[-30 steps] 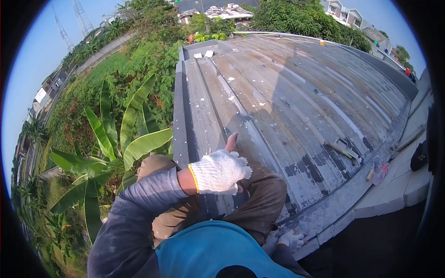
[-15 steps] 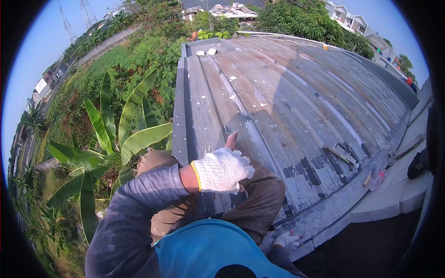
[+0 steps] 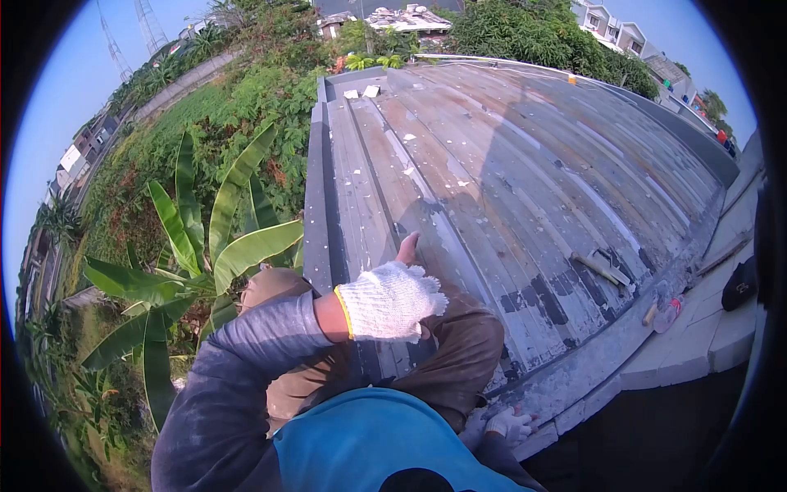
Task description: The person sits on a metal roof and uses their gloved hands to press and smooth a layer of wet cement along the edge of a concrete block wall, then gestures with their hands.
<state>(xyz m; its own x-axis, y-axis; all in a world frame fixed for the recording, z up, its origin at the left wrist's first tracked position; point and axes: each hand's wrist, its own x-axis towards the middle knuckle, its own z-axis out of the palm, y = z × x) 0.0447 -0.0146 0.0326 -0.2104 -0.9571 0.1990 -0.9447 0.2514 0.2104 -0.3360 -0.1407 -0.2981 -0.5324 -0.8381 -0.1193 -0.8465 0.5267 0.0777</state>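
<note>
My left hand point(image 3: 392, 303), in a white knit glove with a yellow cuff edge, is over my bent brown-trousered leg point(image 3: 463, 336). Its fingers curl downward, and their tips and anything inside them are hidden. Just beyond it shows a small piece of bare skin point(image 3: 407, 248), which looks like a toe. Low at the right, my right hand point(image 3: 510, 425) lies on the pale roof-edge ledge point(image 3: 566, 420). It wears a similar glove with bare fingertips, and its fingers are stretched out with nothing visible in them.
The ribbed metal roof point(image 3: 525, 213) has peeling paint and scattered white flakes. A handled tool point(image 3: 602, 269) lies on it at the right. By the edge are a clear plastic container point(image 3: 667, 316) and a dark cap point(image 3: 740, 287). Banana leaves point(image 3: 258, 250) grow beyond the left parapet point(image 3: 318, 197).
</note>
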